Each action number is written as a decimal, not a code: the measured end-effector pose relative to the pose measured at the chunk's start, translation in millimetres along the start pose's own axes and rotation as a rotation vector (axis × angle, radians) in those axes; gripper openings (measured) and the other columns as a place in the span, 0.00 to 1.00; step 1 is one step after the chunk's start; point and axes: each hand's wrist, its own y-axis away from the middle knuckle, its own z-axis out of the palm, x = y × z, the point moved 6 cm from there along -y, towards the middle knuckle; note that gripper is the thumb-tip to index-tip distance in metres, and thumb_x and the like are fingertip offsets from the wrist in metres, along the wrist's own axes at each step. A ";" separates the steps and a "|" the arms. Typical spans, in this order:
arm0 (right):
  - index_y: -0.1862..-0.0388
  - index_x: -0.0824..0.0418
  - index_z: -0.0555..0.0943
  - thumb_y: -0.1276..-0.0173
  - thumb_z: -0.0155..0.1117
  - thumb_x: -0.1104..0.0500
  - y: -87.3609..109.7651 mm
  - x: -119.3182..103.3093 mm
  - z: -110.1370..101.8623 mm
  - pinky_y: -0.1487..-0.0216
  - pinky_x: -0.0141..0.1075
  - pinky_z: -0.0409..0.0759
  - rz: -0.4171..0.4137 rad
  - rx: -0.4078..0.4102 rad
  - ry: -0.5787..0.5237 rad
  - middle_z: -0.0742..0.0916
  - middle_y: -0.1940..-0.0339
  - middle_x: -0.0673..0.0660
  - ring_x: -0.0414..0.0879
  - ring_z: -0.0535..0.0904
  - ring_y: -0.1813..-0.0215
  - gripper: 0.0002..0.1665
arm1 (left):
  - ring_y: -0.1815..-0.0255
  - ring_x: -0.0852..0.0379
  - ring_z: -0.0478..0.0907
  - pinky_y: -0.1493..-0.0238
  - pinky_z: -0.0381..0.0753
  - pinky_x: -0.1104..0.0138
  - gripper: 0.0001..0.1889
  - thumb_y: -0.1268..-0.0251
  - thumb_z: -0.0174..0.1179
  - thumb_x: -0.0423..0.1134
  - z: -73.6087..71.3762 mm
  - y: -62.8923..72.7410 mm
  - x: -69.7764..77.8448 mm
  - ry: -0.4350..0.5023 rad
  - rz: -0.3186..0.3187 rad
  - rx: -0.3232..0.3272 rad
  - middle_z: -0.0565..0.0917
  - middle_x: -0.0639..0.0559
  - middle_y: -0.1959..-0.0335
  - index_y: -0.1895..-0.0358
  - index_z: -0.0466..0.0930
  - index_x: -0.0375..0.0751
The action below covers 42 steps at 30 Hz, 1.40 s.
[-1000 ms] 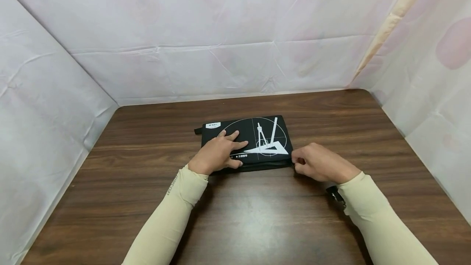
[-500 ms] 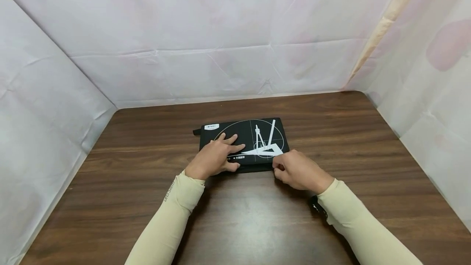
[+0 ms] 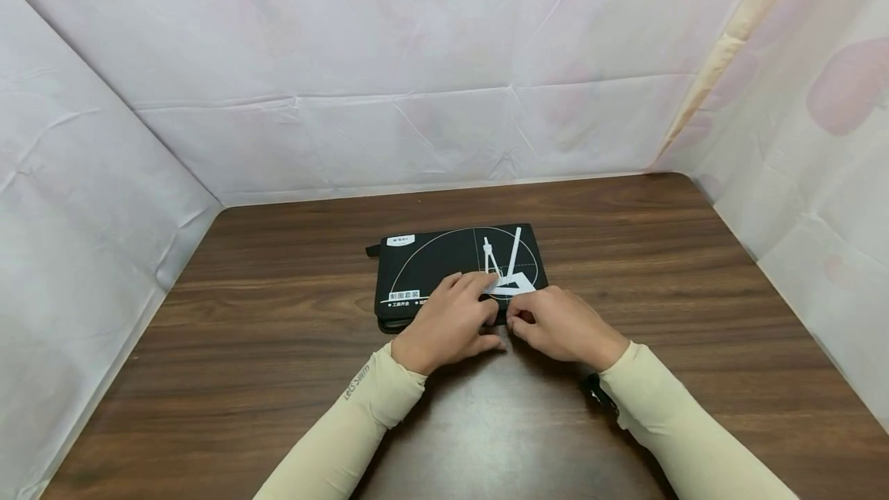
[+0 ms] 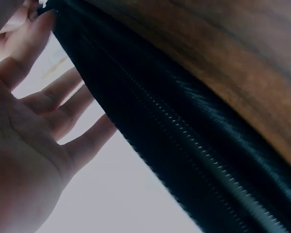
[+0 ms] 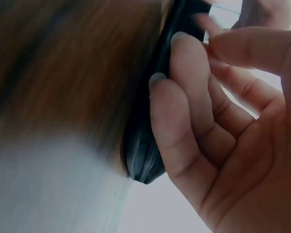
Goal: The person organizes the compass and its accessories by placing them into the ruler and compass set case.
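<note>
A black zippered case (image 3: pixel 434 257) with white drawings of a compass and set square lies flat on the table. Along its near side, the left wrist view shows a zipper (image 4: pixel 184 128). My right hand (image 3: pixel 564 324) pinches at the zipper near the case's near right corner, thumb against curled forefinger; those fingers cover the zipper pull. My left hand (image 3: pixel 451 319) rests over the near edge just left of it, fingertips on the printed cover and thumb off the front edge.
The brown wood-grain table (image 3: pixel 278 268) surrounds the case. White sheeting (image 3: pixel 347 137) hangs along the back and both sides. A short black loop (image 3: pixel 372 251) sticks out from the case's left end.
My right hand has slid left along the case's near edge from its right corner. My left hand has shifted right across the cover, toward the right hand, uncovering the lettering at the left.
</note>
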 end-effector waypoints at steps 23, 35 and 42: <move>0.47 0.61 0.84 0.35 0.73 0.57 7.0 13.5 -12.9 0.58 0.47 0.83 0.018 0.090 0.153 0.80 0.44 0.63 0.54 0.84 0.60 0.19 | 0.49 0.53 0.81 0.53 0.80 0.57 0.17 0.42 0.69 0.60 2.1 -7.2 11.1 -0.238 -0.127 -0.058 0.84 0.53 0.45 0.75 0.90 0.53; 0.65 0.60 0.83 0.39 0.74 0.60 6.5 -3.7 -11.3 0.74 0.35 0.75 -0.075 0.169 0.206 0.78 0.65 0.52 0.42 0.74 0.77 0.07 | 0.59 0.52 0.81 0.63 0.78 0.59 0.07 0.46 0.70 0.46 2.4 -7.0 21.8 -0.389 -0.280 0.028 0.86 0.45 0.54 0.76 0.89 0.51; 0.62 0.61 0.83 0.40 0.75 0.61 7.3 -9.9 -7.4 0.75 0.37 0.75 -0.096 0.145 0.242 0.77 0.65 0.53 0.43 0.73 0.79 0.10 | 0.61 0.53 0.81 0.67 0.77 0.59 0.10 0.48 0.71 0.52 1.6 -5.2 23.0 -0.413 -0.334 0.028 0.87 0.46 0.54 0.77 0.90 0.52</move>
